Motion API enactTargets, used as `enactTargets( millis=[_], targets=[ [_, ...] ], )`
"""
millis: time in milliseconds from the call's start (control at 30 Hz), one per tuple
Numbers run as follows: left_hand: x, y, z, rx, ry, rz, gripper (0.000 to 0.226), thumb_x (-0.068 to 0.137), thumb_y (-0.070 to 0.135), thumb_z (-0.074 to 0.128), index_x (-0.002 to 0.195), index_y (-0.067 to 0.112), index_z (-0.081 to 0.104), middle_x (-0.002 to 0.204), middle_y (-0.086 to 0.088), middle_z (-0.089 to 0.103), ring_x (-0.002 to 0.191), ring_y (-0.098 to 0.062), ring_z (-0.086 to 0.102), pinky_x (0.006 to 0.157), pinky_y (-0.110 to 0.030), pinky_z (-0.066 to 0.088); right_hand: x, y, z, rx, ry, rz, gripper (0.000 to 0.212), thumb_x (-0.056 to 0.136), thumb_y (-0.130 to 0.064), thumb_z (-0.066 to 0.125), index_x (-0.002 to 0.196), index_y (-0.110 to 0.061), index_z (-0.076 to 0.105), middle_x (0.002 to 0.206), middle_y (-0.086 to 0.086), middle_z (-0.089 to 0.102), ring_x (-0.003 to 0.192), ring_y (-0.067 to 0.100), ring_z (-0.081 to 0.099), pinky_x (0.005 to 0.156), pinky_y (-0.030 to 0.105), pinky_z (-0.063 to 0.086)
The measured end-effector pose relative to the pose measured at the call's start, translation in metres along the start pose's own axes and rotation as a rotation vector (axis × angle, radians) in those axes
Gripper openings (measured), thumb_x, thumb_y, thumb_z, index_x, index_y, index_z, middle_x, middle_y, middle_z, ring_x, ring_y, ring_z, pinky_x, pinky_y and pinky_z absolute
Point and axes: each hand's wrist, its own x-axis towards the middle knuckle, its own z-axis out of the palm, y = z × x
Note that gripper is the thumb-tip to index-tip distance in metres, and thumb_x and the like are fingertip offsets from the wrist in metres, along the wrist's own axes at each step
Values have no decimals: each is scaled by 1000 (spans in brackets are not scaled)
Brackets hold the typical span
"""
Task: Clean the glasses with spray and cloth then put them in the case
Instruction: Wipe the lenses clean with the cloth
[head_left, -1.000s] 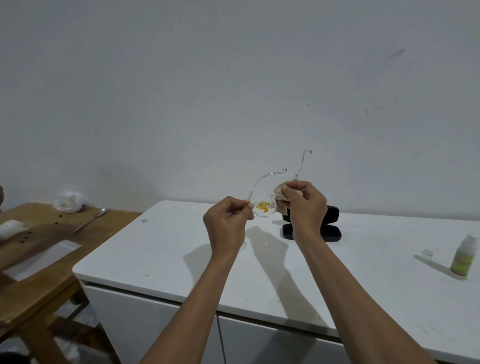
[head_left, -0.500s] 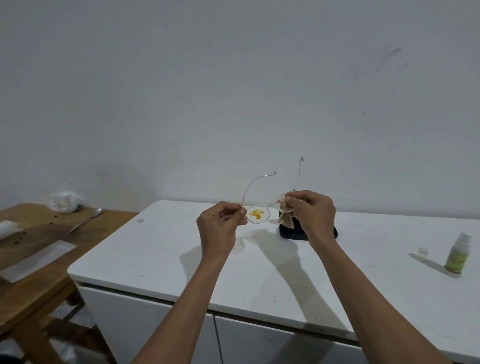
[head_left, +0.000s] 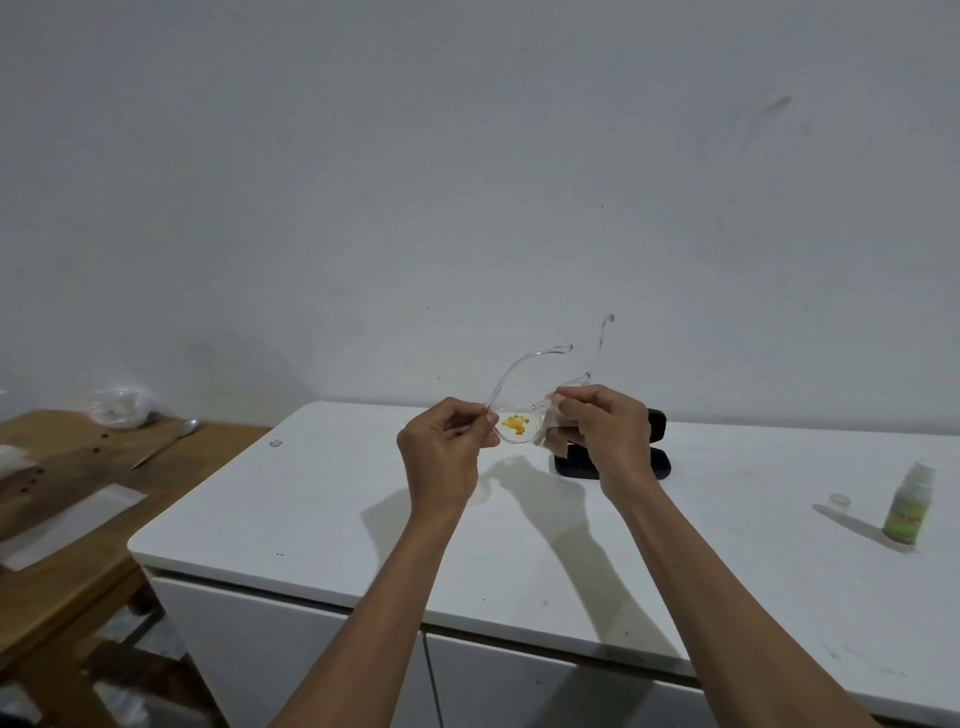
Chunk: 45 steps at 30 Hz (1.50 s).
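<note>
Glasses held above cabinet top, both hands

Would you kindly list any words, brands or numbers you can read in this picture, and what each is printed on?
Spray bottle: its green label carries reddish print, too small and blurred to read.
Black case: no lettering visible.
Glasses: only a yellow smear on one lens, no text.
Nothing else shows any writing.

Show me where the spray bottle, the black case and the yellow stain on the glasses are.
spray bottle (head_left: 908, 513), head view, on its green label.
black case (head_left: 658, 464), head view, on the lower half, right of the right wrist.
yellow stain (head_left: 515, 423), head view, on the lens between both hands.
</note>
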Motion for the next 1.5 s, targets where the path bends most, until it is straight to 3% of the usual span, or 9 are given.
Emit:
enactTargets(
  millis=[233, 433, 567, 733, 900, 1100, 1200, 1300, 1500],
  targets=[
    [3, -10, -15, -2, -25, -68, 15, 80, -6, 80, 74, 6, 74, 71, -12, 77, 61, -28, 76, 69, -39, 63, -3, 5, -24, -161, -173, -7, 10, 87, 6, 71, 84, 1, 79, 81, 22, 77, 73, 35, 74, 74, 43, 65],
    [3, -7, -16, 5, -79, -25, 15, 80, -7, 78, 75, 6, 74, 72, -11, 77, 63, -27, 76, 70, -41, 63, 3, 10, -25, -91, -28, -18, 3, 83, 5, 71, 81, 5, 74, 77, 27, 73, 65, 43, 68, 74, 48, 59],
    [2, 1, -12, 24, -83, 30, 16, 80, -8, 77, 75, 7, 74, 71, -11, 76, 62, -25, 75, 65, -31, 62, 10, 11, -6, 21, 116, -31, 4, 78, -4, 76, 76, -7, 76, 82, 8, 75, 75, 34, 70, 77, 50, 63],
    [13, 7, -12, 25, -58, 44, 9, 81, -9, 77, 79, 0, 75, 72, -13, 75, 59, -22, 74, 62, -28, 62, 5, 7, 14, 39, 51, -20, 11, 86, 5, 70, 82, -3, 76, 81, 6, 74, 64, 27, 72, 64, 29, 61],
    [23, 3, -23, 36, -38, 17, 9, 79, -8, 78, 78, 1, 75, 71, -13, 75, 57, -22, 72, 64, -35, 63, 5, 8, 3, -100, -127, -27, 10, 85, 0, 70, 86, -4, 79, 85, 21, 76, 72, 42, 74, 78, 47, 64],
    [19, 4, -21, -2, -23, -6, 16, 80, -7, 78, 76, 8, 75, 71, -10, 76, 59, -21, 74, 63, -30, 63, -5, 11, 4, -169, 13, -178, 3, 81, -19, 76, 82, -22, 76, 72, 10, 76, 66, 37, 73, 78, 52, 63],
    [20, 5, -22, -5, -4, -9, 15, 81, -7, 78, 77, 7, 74, 70, -11, 75, 57, -20, 74, 60, -24, 60, -5, 13, 2, -124, -35, -175, 3, 81, -16, 75, 81, -15, 76, 67, 19, 72, 57, 36, 67, 78, 62, 59],
    [22, 2, -24, 11, 19, 4, 13, 81, -5, 78, 76, 6, 74, 64, -10, 72, 55, -20, 72, 62, -26, 60, -6, 14, 0, -78, -4, -214, 5, 84, -14, 74, 83, -10, 78, 64, 18, 72, 65, 37, 71, 89, 55, 59],
    [21, 0, -18, 12, 86, 46, 12, 82, -4, 78, 78, 6, 74, 63, -8, 72, 58, -21, 72, 63, -26, 61, -25, 18, 12, 181, 53, -91, 10, 93, -5, 67, 94, 4, 71, 58, 8, 57, 56, 27, 50, 55, 33, 43]
  ],
)
